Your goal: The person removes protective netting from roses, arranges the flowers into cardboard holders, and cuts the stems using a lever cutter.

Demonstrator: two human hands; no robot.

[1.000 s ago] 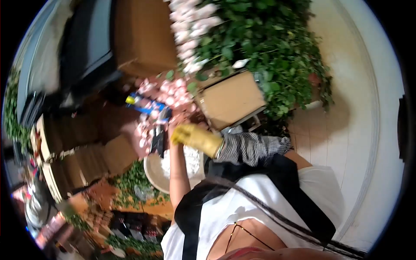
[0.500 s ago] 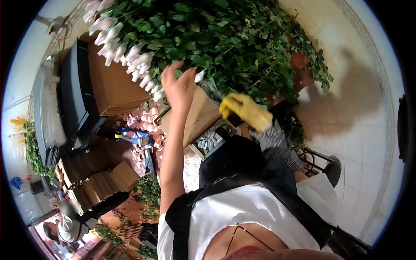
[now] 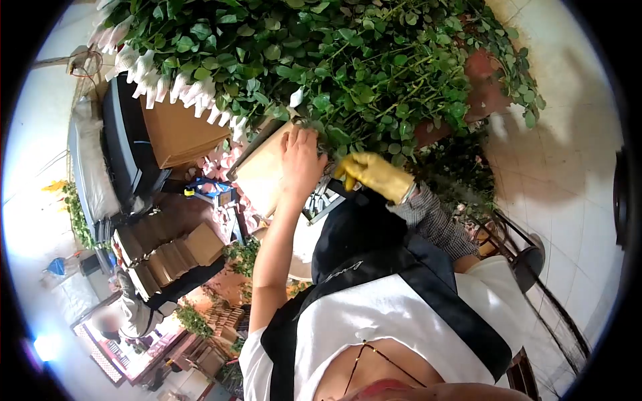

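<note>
Left hand [image 3: 302,159] has lowered over cardboard [image 3: 262,172], right hand [image 3: 376,174] curled, grips unclear, floor [image 3: 565,234] tiled.

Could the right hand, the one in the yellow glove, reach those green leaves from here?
Probably yes. The gloved right hand is close beside the near edge of the leaves, and nothing visible seems to block the way between them.

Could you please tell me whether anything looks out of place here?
Yes: one white-wrapped tip sits apart among the leaves, away from the row of white-wrapped heads; loose pink petals also look spilled near the blue object.
</note>
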